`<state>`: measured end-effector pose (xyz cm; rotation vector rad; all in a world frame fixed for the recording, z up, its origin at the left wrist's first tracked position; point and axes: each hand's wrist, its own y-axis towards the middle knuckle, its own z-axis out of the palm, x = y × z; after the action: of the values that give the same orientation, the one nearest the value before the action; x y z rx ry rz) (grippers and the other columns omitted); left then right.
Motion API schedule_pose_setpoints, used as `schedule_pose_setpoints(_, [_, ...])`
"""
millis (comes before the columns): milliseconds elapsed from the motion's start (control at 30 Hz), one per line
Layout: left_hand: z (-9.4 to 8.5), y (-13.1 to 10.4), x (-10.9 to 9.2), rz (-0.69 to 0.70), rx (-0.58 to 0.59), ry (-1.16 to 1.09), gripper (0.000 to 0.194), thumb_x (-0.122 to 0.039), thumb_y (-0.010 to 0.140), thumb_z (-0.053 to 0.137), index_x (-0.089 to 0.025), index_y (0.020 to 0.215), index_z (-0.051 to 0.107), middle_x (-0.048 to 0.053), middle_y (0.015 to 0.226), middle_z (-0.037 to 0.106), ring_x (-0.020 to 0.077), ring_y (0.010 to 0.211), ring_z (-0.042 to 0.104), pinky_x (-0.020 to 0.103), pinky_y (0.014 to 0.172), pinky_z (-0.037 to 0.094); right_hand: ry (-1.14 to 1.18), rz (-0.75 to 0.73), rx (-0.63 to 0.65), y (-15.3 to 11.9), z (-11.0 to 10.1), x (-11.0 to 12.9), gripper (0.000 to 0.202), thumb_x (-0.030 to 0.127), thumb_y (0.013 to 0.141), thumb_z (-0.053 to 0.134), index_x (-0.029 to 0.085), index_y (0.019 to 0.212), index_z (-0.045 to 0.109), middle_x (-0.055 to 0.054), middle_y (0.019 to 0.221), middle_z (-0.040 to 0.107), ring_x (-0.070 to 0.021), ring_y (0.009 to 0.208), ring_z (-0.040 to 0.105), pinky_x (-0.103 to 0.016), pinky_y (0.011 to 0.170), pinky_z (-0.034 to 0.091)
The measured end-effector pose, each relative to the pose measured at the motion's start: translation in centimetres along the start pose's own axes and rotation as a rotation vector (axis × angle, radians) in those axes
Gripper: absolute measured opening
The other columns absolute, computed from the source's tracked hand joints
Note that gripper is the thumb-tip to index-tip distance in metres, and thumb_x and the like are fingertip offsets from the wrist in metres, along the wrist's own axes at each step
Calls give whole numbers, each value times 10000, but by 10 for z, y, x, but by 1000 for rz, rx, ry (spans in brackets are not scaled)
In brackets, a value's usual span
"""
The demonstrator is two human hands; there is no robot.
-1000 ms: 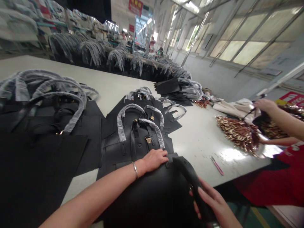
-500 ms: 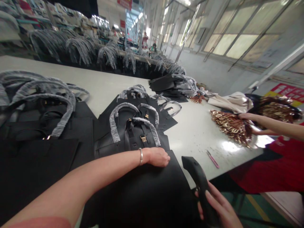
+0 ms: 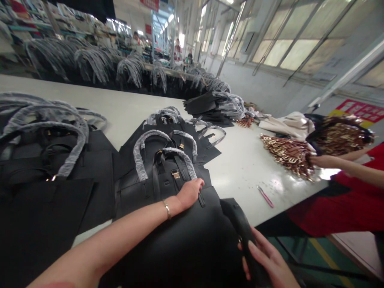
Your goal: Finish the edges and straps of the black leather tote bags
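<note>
A large black leather panel (image 3: 174,236) lies across the near part of the table. My left hand (image 3: 189,193) is closed on a thin black strap (image 3: 202,199) at the panel's upper edge, beside a gold clasp (image 3: 175,174). My right hand (image 3: 264,252), at the lower right, has its fingers wrapped round a thick curved black leather piece (image 3: 240,218) with a small metal fitting. Beyond my left hand, black bag pieces carry plastic-wrapped handles (image 3: 140,156).
More black bag pieces (image 3: 99,168) with wrapped handles lie left. A pink-handled tool (image 3: 265,197) rests on the white table (image 3: 243,172). At right, a person's hands (image 3: 325,161) touch a pile of brown straps with gold buckles (image 3: 288,156). Wrapped handles hang behind.
My left hand has moved slightly left, and a thin strap now shows beneath it. My right hand and the curved piece have shifted a little left. The other person's arms have moved.
</note>
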<state>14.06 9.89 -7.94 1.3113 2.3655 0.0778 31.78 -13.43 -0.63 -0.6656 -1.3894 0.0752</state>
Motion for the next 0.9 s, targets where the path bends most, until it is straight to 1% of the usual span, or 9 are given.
schedule_pose_setpoints(100, [2,-22,-6,-211,-134,-151,246,-60,923,345,-145,1108,484,100,1039,591,184,949,590,315,844,499,-49,86,98,2,8,6,825,500,758,746,202,1430,373,-32,843,699,-135,498,616,-260,436,509])
schedule_pose_setpoints(167, [4,-36,-10,-282,-207,-269,276,-67,888,431,-158,1147,462,107,1144,556,209,1084,543,360,968,460,-70,130,153,5,15,10,814,502,754,746,215,1428,390,-30,848,698,-131,499,619,-252,433,512])
schedule_pose_setpoints(300, [11,-50,-17,-268,-218,-312,341,-45,837,485,-168,1154,455,111,1197,522,240,1155,490,418,1040,414,-102,172,217,20,34,21,737,488,773,723,230,1400,434,-25,826,697,-124,478,620,-226,405,487])
schedule_pose_setpoints(400, [10,-52,-18,-261,-206,-315,324,-35,826,491,-178,1115,465,105,1166,532,240,1121,496,413,1003,437,-121,102,189,34,49,35,680,476,784,718,217,1361,469,-15,812,682,-122,489,617,-227,416,492])
schedule_pose_setpoints(567, [-21,-49,2,-267,-228,-237,319,-97,850,552,-197,1145,483,74,1151,540,209,1064,518,351,943,455,-128,-87,163,47,63,54,731,492,800,704,218,1407,403,-16,832,686,-118,501,607,-245,458,491])
schedule_pose_setpoints(667, [-48,-40,27,-420,-263,40,300,-250,860,619,-202,1148,551,106,1219,501,277,1134,467,414,953,424,-142,-74,204,47,70,54,766,501,799,703,213,1427,372,-22,844,689,-125,506,603,-261,464,492])
schedule_pose_setpoints(733, [-61,-33,43,-507,-193,141,286,-356,854,632,-186,1082,605,130,1185,499,305,1110,471,431,926,427,-148,-56,222,46,75,50,804,502,792,710,202,1442,343,-19,830,685,-127,500,599,-271,464,492])
schedule_pose_setpoints(800, [-68,-27,55,-521,-105,157,221,-333,881,574,-159,1006,631,142,1110,522,304,1074,488,423,917,427,-147,-43,232,45,81,44,840,505,784,717,195,1455,317,-19,832,682,-132,499,603,-281,466,493])
schedule_pose_setpoints(900, [-73,-22,63,-496,-44,129,174,-160,871,482,-133,952,633,144,1030,558,284,1025,517,402,922,423,-156,-30,250,43,86,37,851,518,781,715,185,1455,316,-27,861,678,-134,501,608,-292,470,498])
